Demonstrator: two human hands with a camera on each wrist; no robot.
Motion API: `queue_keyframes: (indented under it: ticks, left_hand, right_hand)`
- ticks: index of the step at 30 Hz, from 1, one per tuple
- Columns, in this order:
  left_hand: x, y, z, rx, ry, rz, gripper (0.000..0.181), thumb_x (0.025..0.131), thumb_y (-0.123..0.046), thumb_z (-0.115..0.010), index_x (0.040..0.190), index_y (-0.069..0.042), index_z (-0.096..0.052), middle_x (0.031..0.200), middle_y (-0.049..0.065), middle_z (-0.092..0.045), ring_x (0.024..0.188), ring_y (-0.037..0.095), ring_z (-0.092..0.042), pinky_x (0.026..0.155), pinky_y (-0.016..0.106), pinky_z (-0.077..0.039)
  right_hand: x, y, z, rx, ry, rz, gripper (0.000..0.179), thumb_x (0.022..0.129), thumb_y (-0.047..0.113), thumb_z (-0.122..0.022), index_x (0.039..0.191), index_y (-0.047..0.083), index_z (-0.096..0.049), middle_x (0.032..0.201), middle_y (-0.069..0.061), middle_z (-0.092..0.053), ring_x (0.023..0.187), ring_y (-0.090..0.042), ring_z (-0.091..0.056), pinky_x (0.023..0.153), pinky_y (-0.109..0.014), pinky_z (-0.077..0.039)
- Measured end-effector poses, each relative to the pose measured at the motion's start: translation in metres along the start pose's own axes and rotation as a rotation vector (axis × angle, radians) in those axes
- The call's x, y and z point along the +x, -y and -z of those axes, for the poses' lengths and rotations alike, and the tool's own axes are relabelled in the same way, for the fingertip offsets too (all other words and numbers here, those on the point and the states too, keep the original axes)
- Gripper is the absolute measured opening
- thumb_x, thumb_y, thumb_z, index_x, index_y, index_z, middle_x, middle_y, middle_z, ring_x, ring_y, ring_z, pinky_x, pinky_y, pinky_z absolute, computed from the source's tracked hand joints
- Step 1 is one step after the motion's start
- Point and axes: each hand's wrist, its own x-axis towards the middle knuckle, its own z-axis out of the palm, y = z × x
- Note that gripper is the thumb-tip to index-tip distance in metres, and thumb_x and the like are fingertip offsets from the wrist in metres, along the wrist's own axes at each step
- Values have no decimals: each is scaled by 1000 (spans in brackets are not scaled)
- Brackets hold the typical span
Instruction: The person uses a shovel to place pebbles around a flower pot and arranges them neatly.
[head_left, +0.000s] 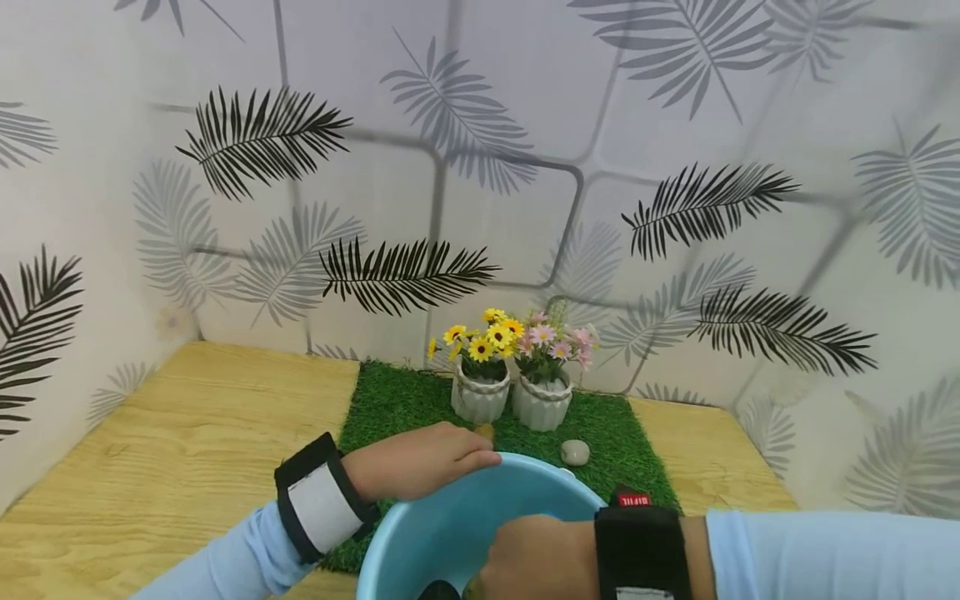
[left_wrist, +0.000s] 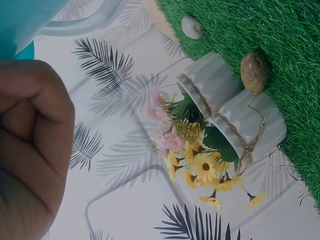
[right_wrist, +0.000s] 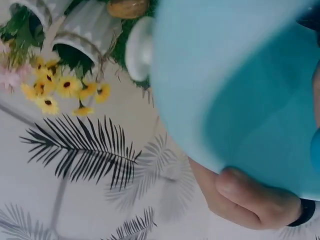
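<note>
A light blue plastic bowl (head_left: 457,521) sits at the near edge, partly on the green grass mat (head_left: 397,400). My left hand (head_left: 438,457) grips the bowl's far left rim, with the fingers curled over it. In the right wrist view its thumb (right_wrist: 250,197) presses the bowl's outer wall (right_wrist: 225,100). My right hand (head_left: 528,557) reaches down inside the bowl, and its fingers are hidden behind the back of the hand. Something dark (head_left: 442,592) lies at the bowl's bottom by that hand. The left wrist view shows my curled fingers (left_wrist: 30,150).
Two white ribbed pots stand at the back of the mat, one with yellow flowers (head_left: 480,392), one with pink flowers (head_left: 542,400). A brown stone (left_wrist: 254,71) and a white stone (head_left: 575,452) lie on the grass before them. The wooden table (head_left: 187,442) meets patterned walls.
</note>
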Motion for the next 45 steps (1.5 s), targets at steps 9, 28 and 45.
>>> queue_keyframes:
  ticks: [9,28,45]
  left_hand:
    - [1,1,-1,3,-1,-3,36,103,-38,-32,84,-18,-55,67,-6,-37,62,3,-45,66,22,-39]
    - [1,1,-1,-7,0,13,37,103,-38,-32,84,-17,-56,65,-4,-39,59,4,-48,65,21,-44]
    - [0,2,0,-8,0,13,38,103,-38,-32,85,-15,-56,67,-4,-41,59,5,-43,66,22,-41]
  right_hand:
    - [-15,-11,3,-30,-75,0,31,97,34,-50,67,30,-56,53,12,-30,47,1,-29,50,-15,-16]
    - [-71,-22,18,418,-319,-152,26,99,39,-42,85,22,-54,56,11,-23,49,5,-16,49,-12,-16]
    - [-158,-63,-7,592,-320,-736,25,96,39,-50,100,20,-65,78,13,-59,64,4,-49,64,-24,-47]
